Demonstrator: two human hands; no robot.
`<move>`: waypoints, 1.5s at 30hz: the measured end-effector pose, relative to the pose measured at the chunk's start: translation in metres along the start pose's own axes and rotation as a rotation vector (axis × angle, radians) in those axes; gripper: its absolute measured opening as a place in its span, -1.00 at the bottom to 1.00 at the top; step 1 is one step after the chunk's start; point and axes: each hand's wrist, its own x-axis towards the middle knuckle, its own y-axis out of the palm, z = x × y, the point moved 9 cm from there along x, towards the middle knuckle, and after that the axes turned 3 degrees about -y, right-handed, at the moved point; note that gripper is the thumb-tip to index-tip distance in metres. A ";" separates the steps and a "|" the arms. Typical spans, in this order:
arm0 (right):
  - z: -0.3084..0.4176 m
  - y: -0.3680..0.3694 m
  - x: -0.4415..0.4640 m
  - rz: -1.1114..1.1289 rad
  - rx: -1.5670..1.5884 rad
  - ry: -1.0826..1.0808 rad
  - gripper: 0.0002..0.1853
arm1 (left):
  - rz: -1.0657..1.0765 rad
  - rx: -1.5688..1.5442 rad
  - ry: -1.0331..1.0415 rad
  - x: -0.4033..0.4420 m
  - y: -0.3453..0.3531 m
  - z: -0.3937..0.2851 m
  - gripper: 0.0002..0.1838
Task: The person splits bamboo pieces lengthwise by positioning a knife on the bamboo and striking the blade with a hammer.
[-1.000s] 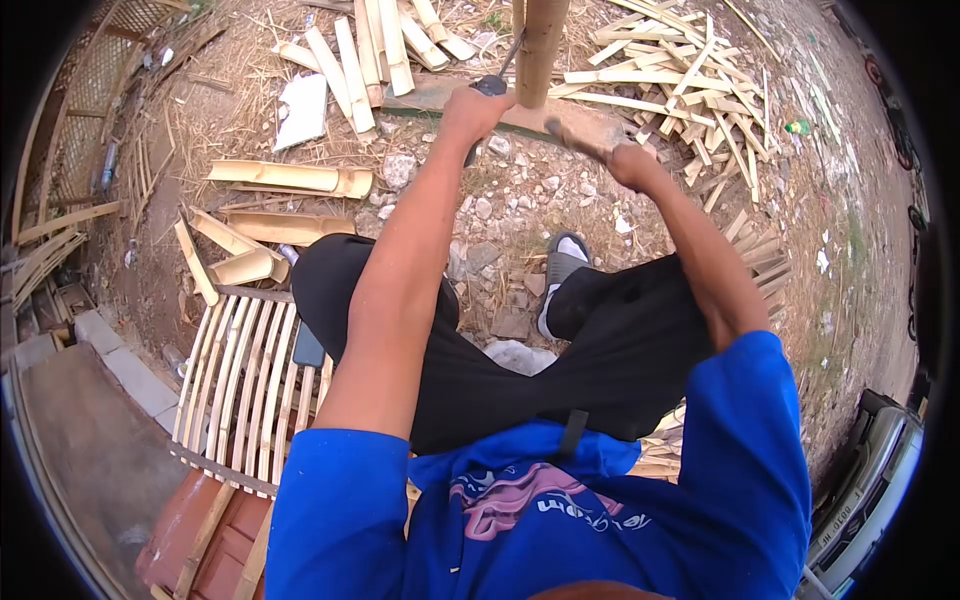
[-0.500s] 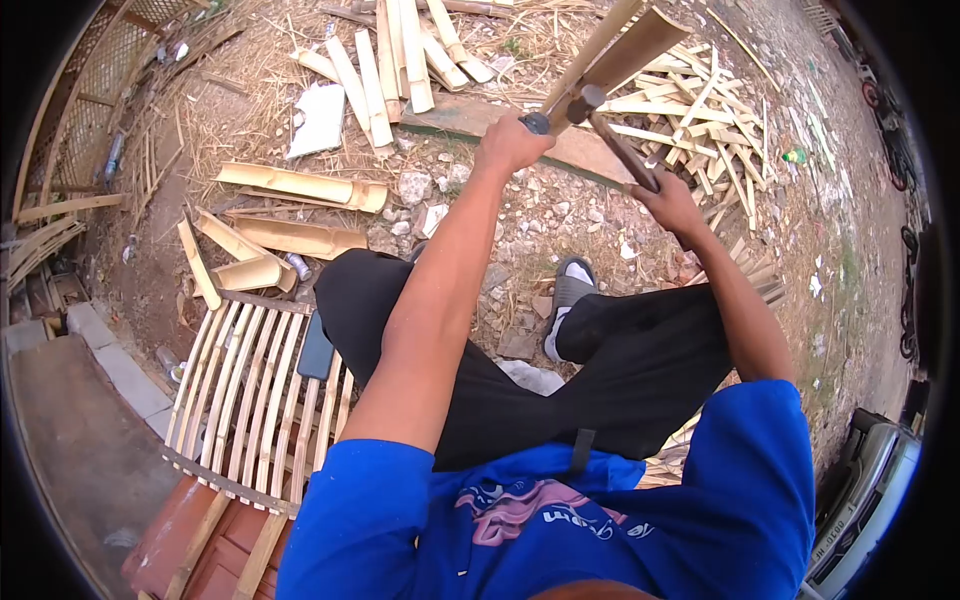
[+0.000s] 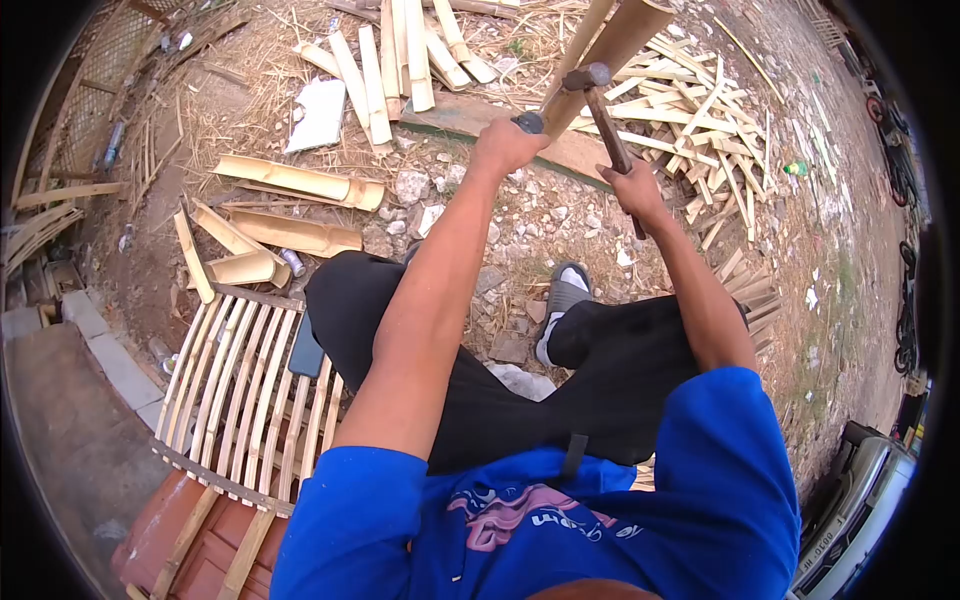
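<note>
My left hand [image 3: 507, 146] is wrapped round the dark handle of a tool whose blade is hidden at the bamboo. A thick bamboo piece [image 3: 622, 42] rises beyond it, with a split running down its length. My right hand [image 3: 634, 190] grips the wooden handle of a hammer [image 3: 612, 130]. The hammer's metal head is up by the bamboo, just right of the left hand; whether they touch I cannot tell. Beneath the bamboo lies a long flat board [image 3: 575, 155].
Split strips form a pile [image 3: 700, 110] at upper right; more strips [image 3: 372, 85] lie at upper left. Curved bamboo halves [image 3: 300, 182] rest on the ground. A slatted frame [image 3: 245, 390] bearing a phone [image 3: 306, 348] is at lower left. A parked vehicle [image 3: 865, 500] stands at lower right.
The bamboo was upright a second ago, then tilted right and showed its split. The hammer has come up from low on the right to beside the bamboo.
</note>
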 end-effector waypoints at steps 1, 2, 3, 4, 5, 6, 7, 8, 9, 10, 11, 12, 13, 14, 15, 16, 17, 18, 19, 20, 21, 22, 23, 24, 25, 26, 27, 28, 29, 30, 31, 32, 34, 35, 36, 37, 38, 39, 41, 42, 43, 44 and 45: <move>0.009 -0.001 -0.009 0.018 0.045 0.009 -0.57 | 0.000 0.003 -0.016 0.001 -0.003 -0.001 -0.34; 0.019 -0.009 -0.016 0.012 0.029 0.005 -0.57 | 0.010 0.007 -0.039 -0.004 -0.001 0.002 -0.34; 0.031 -0.022 -0.017 -0.010 0.013 -0.007 -0.57 | 0.025 0.011 -0.038 -0.001 0.001 0.004 -0.34; 0.043 -0.034 -0.014 -0.035 -0.049 -0.034 -0.58 | 0.039 0.014 -0.028 0.005 0.002 0.002 -0.33; 0.063 -0.050 -0.016 -0.094 -0.010 -0.173 -0.63 | 0.058 0.017 -0.027 0.007 0.006 0.004 -0.33; 0.084 -0.064 -0.022 -0.111 0.021 -0.140 -0.64 | 0.042 0.017 -0.004 0.004 0.003 0.000 -0.32; 0.100 -0.076 -0.028 -0.126 0.052 -0.106 -0.66 | 0.043 0.033 -0.004 -0.001 0.001 0.000 -0.32; 0.113 -0.081 -0.031 -0.112 0.100 -0.139 -0.66 | 0.043 0.048 -0.003 -0.006 -0.002 0.000 -0.32; 0.123 -0.085 -0.032 -0.101 0.145 -0.177 -0.67 | 0.039 0.059 0.002 -0.008 -0.002 -0.002 -0.32; 0.124 -0.084 -0.031 -0.112 0.165 -0.176 -0.67 | 0.038 0.063 -0.002 -0.009 -0.001 -0.002 -0.32; 0.114 -0.078 -0.029 -0.111 0.159 -0.152 -0.67 | 0.037 0.068 -0.006 -0.011 0.001 -0.002 -0.32; 0.097 -0.065 -0.026 -0.109 0.153 -0.130 -0.67 | 0.034 0.074 -0.009 -0.012 0.001 -0.001 -0.32; 0.079 -0.050 -0.021 -0.109 0.150 -0.110 -0.67 | 0.028 0.072 -0.005 -0.012 0.000 0.000 -0.32; 0.058 -0.032 -0.020 -0.081 0.088 -0.102 -0.68 | 0.022 0.069 0.000 -0.013 0.000 0.000 -0.32; 0.037 -0.018 -0.020 -0.054 0.023 -0.096 -0.69 | 0.015 0.062 0.006 -0.014 0.000 -0.001 -0.32; 0.027 -0.012 -0.019 -0.005 -0.026 -0.045 -0.68 | 0.012 0.050 -0.004 -0.013 0.000 0.000 -0.32; 0.024 -0.014 -0.014 -0.013 -0.028 -0.055 -0.71 | 0.011 0.041 -0.014 -0.012 0.000 0.002 -0.32; 0.033 -0.021 -0.013 -0.022 -0.031 -0.063 -0.72 | 0.012 0.032 -0.024 -0.011 0.001 0.003 -0.32; 0.041 -0.030 -0.016 -0.026 -0.039 -0.063 -0.72 | 0.026 0.031 -0.025 -0.013 0.006 0.003 -0.33; 0.066 -0.043 -0.020 -0.036 0.048 -0.102 -0.74 | 0.035 0.032 -0.022 -0.012 0.006 0.001 -0.34; 0.094 -0.065 -0.024 -0.119 0.051 -0.146 -0.75 | 0.038 0.034 -0.017 -0.010 0.003 -0.002 -0.35; 0.115 -0.085 -0.021 -0.120 0.084 -0.206 -0.75 | 0.046 0.021 -0.016 -0.009 0.003 -0.001 -0.35; 0.140 -0.107 -0.026 -0.193 0.196 -0.271 -0.73 | 0.054 0.007 -0.017 -0.008 0.004 0.001 -0.36; 0.160 -0.128 -0.028 -0.264 0.238 -0.357 -0.74 | 0.063 -0.007 -0.019 -0.009 0.005 0.004 -0.37; 0.183 -0.144 -0.037 -0.290 0.356 -0.421 -0.78 | 0.053 -0.004 -0.022 -0.010 0.004 0.004 -0.37; 0.189 -0.153 -0.036 -0.318 0.475 -0.456 -0.80 | 0.040 -0.001 -0.025 -0.010 0.002 0.003 -0.38; 0.189 -0.159 -0.035 -0.346 0.595 -0.485 -0.81 | 0.030 0.003 -0.029 -0.011 0.001 0.005 -0.38; 0.187 -0.147 -0.040 -0.391 0.594 -0.482 -0.83 | 0.015 0.006 -0.028 -0.010 0.001 0.006 -0.39; 0.160 -0.120 -0.029 -0.411 0.574 -0.459 -0.84 | 0.004 0.011 -0.023 -0.009 0.002 0.007 -0.40; 0.116 -0.078 -0.018 -0.344 0.548 -0.304 -0.84 | -0.008 0.014 -0.015 -0.009 0.003 0.006 -0.41; 0.054 -0.046 0.003 -0.196 0.112 -0.230 -0.84 | -0.004 -0.046 -0.056 -0.010 0.004 0.011 -0.38; -0.011 -0.017 0.015 -0.020 -0.302 -0.061 -0.78 | 0.003 -0.102 -0.087 -0.010 0.002 0.015 -0.36; -0.046 0.013 -0.024 0.147 -0.100 0.146 -0.74 | 0.000 -0.248 -0.197 0.003 -0.007 0.032 -0.34; -0.080 0.029 -0.027 0.222 -0.082 0.194 -0.74 | -0.007 -0.257 -0.198 0.001 -0.008 0.035 -0.34; -0.105 0.037 -0.025 0.155 -0.092 0.171 -0.74 | -0.025 -0.261 -0.196 0.002 -0.015 0.038 -0.33; -0.087 0.038 -0.033 0.210 -0.112 0.179 -0.75 | -0.047 -0.266 -0.198 0.008 -0.022 0.044 -0.33; -0.069 0.033 -0.033 0.191 -0.083 0.184 -0.72 | -0.067 -0.256 -0.233 0.019 -0.014 0.051 -0.29; -0.061 0.027 -0.035 0.169 -0.055 0.206 -0.67 | -0.023 -0.237 -0.223 0.017 -0.006 0.050 -0.29; -0.007 -0.003 -0.032 0.054 -0.099 0.017 -0.65 | 0.052 -0.194 -0.175 0.017 -0.003 0.034 -0.28; 0.016 -0.017 -0.029 -0.027 -0.089 -0.071 -0.65 | 0.062 -0.145 -0.146 0.014 -0.005 0.022 -0.28; 0.035 -0.028 -0.026 -0.104 -0.082 -0.159 -0.64 | 0.071 -0.098 -0.123 0.006 -0.006 0.013 -0.29; 0.046 -0.035 -0.022 -0.116 -0.101 -0.154 -0.64 | 0.081 -0.050 -0.102 -0.002 -0.004 0.007 -0.29; 0.052 -0.039 -0.018 -0.126 -0.118 -0.147 -0.64 | 0.050 -0.015 -0.071 -0.005 -0.004 0.002 -0.29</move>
